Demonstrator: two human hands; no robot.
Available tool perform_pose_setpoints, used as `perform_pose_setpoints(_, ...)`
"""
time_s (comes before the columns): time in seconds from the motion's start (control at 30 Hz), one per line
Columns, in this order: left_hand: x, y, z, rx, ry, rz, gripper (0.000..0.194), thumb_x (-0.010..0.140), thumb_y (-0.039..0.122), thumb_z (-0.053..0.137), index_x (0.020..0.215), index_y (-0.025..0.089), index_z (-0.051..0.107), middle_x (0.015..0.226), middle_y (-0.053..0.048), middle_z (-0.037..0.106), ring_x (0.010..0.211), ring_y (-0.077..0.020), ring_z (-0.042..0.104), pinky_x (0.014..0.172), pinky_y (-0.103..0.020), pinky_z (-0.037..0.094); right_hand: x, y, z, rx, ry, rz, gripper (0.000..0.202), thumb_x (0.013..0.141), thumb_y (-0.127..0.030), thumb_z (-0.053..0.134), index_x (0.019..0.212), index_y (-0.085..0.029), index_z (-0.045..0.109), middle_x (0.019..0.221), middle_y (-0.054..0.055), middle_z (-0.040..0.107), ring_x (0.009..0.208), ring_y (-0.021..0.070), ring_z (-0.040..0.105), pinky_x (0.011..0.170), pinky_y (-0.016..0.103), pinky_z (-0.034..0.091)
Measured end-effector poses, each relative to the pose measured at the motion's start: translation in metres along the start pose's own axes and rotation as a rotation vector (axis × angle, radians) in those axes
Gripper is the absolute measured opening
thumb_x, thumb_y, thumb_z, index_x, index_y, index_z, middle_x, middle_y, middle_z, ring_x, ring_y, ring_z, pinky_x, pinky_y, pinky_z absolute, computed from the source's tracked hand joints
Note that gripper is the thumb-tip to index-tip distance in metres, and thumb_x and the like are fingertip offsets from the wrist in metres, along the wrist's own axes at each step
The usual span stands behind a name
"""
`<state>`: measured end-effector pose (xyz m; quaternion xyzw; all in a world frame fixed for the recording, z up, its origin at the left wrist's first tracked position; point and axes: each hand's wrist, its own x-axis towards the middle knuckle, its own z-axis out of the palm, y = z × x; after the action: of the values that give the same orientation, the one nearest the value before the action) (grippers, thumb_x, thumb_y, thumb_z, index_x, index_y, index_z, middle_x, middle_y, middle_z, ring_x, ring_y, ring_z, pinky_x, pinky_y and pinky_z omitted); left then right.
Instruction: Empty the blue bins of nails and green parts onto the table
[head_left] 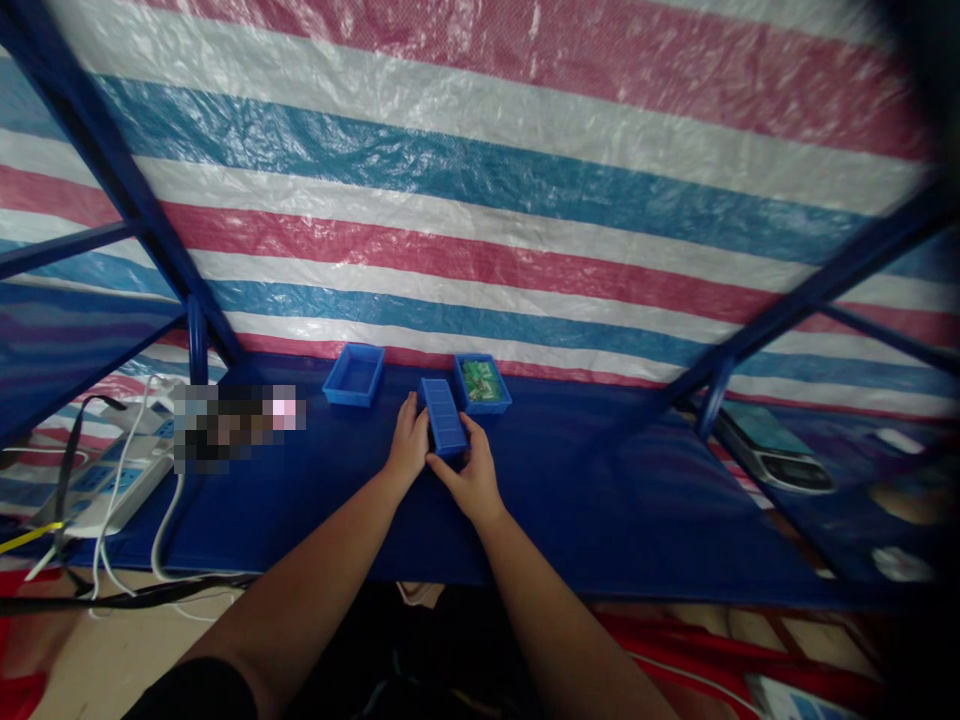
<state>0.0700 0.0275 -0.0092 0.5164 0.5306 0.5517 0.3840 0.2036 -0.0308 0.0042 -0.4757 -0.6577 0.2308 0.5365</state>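
Observation:
Between my two hands is a blue plastic box with a ribbed face toward me, the blue box (444, 416), slightly tilted over the blue table. My left hand (408, 440) grips its left side. On its right side and lower corner are the fingers and thumb of my right hand (472, 470). Behind it to the left sits an empty blue tray (354, 376). A second blue tray (491, 407) stands just behind to the right and holds green pieces (481, 380).
White power strips (124, 485) with cables lie at the left. A digital scale (780, 450) sits at the right, beyond the blue frame bar (806, 290). A striped sheet (480, 210) hangs behind the blue table (600, 490). One patch at the left is pixelated.

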Motion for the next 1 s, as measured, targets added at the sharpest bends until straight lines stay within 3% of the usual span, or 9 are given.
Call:
perform_pose_setpoints(0.17,0.002,0.000,0.000,0.062,0.004,0.033,0.051,0.098,0.036,0.046,0.145,0.016,0.048,0.156,-0.015,0.043,0.148,-0.0262,0.035,0.125,-0.045,0.022,-0.005,0.002,0.000,0.005,-0.036,0.035,0.076,0.077,-0.037,0.080,0.142,-0.021,0.045,0.138,0.016,0.057,0.129,0.0316,0.056,0.110,0.051,0.047)
perform_pose_setpoints(0.4,0.001,0.002,-0.004,0.128,-0.023,0.102,0.055,0.094,0.033,0.050,0.147,0.015,0.045,0.155,-0.017,0.042,0.148,-0.0298,0.034,0.124,-0.048,0.023,-0.004,-0.008,-0.004,0.041,-0.110,0.055,0.076,0.079,-0.031,0.076,0.145,-0.022,0.040,0.134,0.014,0.062,0.121,0.0287,0.063,0.106,0.048,0.050)
perform_pose_setpoints(0.67,-0.002,0.003,-0.010,0.183,-0.134,0.225,0.064,0.090,0.035,0.057,0.148,0.014,0.041,0.151,-0.019,0.044,0.144,-0.0312,0.038,0.121,-0.049,0.027,-0.003,-0.007,-0.004,-0.004,-0.099,-0.037,0.080,0.075,-0.026,0.076,0.148,-0.022,0.041,0.144,0.014,0.056,0.133,0.0306,0.054,0.114,0.050,0.042)
perform_pose_setpoints(0.83,0.000,0.001,-0.011,0.204,-0.180,0.295,0.057,0.091,0.037,0.057,0.142,0.015,0.048,0.145,-0.018,0.050,0.139,-0.0308,0.043,0.117,-0.049,0.033,-0.004,-0.006,-0.004,-0.051,-0.077,-0.077,0.082,0.075,-0.023,0.075,0.149,-0.021,0.040,0.143,0.014,0.055,0.132,0.0301,0.054,0.113,0.049,0.043)
perform_pose_setpoints(1.0,0.000,0.005,-0.012,0.199,-0.178,0.246,0.054,0.092,0.036,0.055,0.142,0.017,0.049,0.144,-0.017,0.053,0.138,-0.0305,0.046,0.117,-0.049,0.033,-0.004,-0.010,-0.006,-0.070,-0.059,-0.065,0.081,0.075,-0.023,0.076,0.148,-0.022,0.040,0.140,0.014,0.056,0.131,0.0301,0.054,0.113,0.049,0.043)
